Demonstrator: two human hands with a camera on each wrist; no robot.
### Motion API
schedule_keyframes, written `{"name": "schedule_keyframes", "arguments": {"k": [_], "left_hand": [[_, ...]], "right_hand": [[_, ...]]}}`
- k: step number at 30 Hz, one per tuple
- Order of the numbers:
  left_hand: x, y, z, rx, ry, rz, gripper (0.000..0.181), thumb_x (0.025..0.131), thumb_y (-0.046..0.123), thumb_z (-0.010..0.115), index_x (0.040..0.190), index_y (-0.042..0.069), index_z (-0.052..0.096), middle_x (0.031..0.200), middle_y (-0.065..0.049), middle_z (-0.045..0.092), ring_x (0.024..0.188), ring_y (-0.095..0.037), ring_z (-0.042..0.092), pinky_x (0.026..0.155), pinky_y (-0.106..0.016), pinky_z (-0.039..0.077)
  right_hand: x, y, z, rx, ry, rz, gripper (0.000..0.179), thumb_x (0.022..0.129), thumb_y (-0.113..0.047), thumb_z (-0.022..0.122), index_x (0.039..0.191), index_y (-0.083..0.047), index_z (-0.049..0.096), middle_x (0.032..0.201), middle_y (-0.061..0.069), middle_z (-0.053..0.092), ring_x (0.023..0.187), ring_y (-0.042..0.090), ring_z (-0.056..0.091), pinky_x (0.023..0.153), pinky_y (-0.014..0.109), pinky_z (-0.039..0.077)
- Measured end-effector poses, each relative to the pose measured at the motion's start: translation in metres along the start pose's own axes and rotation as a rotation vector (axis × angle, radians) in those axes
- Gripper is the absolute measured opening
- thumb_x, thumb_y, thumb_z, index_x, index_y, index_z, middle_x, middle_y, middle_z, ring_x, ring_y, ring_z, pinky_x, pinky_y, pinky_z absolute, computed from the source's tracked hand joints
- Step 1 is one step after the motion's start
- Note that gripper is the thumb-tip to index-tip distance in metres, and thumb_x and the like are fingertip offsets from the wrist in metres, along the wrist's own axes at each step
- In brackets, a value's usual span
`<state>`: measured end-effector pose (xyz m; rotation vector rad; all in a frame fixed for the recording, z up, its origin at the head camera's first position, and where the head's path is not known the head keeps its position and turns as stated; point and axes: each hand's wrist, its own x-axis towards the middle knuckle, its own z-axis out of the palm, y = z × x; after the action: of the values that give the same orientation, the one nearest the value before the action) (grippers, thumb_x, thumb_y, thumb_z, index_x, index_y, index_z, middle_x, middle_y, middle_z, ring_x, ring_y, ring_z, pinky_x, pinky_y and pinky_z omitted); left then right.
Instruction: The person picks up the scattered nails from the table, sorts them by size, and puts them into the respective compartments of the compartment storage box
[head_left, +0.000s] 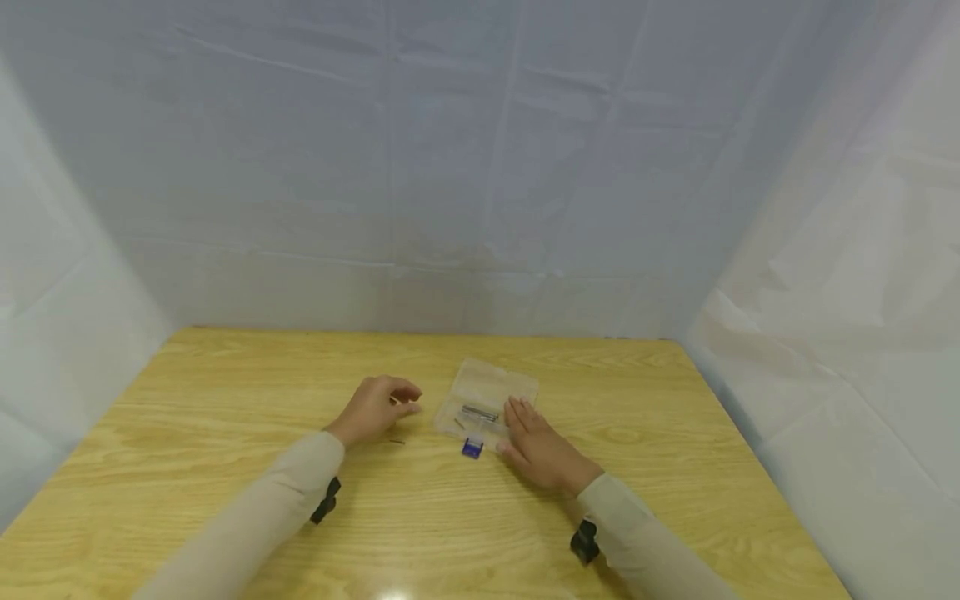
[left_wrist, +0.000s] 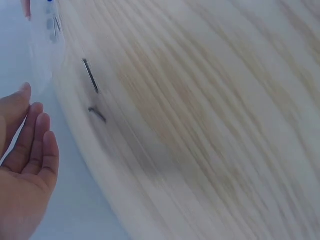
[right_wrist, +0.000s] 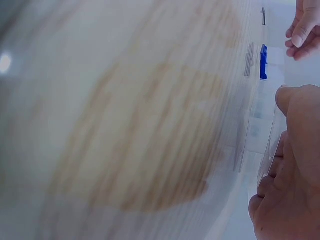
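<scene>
A clear plastic box lies on the table with its lid laid back and a blue latch at its near edge. Several thin metal rods lie inside it. My right hand rests along the box's right side with fingers extended. To the left of the box, my left hand hovers with loosely bent fingers; nothing shows between them. Beneath it on the table lie a slim dark metal rod and a shorter dark piece with a bent end, its exact kind too blurred to tell.
The wood-grain table is enclosed by pale sheeting at the back and both sides. A dark wrist device shows at the left sleeve, and another dark device at the right sleeve.
</scene>
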<state>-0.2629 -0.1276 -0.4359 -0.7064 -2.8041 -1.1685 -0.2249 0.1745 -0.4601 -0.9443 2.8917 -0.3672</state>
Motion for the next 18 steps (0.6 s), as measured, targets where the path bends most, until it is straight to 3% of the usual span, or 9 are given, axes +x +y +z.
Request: {"name": "schedule_keyframes", "arguments": {"k": [8, 18], "left_hand": [[-0.014, -0.016, -0.012, 0.048, 0.004, -0.053, 0.025, 0.089, 0.011, 0.068, 0.109, -0.004, 0.068, 0.103, -0.014, 0.07, 0.095, -0.028, 0.065, 0.082, -0.043, 0.053], [-0.028, -0.026, -0.016, 0.112, -0.017, -0.107, 0.02, 0.084, 0.013, 0.074, 0.096, -0.002, 0.071, 0.09, -0.009, 0.07, 0.081, -0.02, 0.063, 0.073, -0.037, 0.053]], "right_hand": [[0.0, 0.002, 0.002, 0.013, 0.011, -0.01, 0.063, 0.105, -0.033, 0.035, 0.148, 0.01, 0.016, 0.155, 0.028, 0.013, 0.144, 0.041, 0.011, 0.115, 0.05, 0.017], [0.001, 0.0, 0.0, -0.009, -0.009, 0.007, 0.064, 0.105, -0.035, 0.034, 0.148, 0.009, 0.015, 0.155, 0.027, 0.012, 0.144, 0.04, 0.011, 0.116, 0.05, 0.017]]}}
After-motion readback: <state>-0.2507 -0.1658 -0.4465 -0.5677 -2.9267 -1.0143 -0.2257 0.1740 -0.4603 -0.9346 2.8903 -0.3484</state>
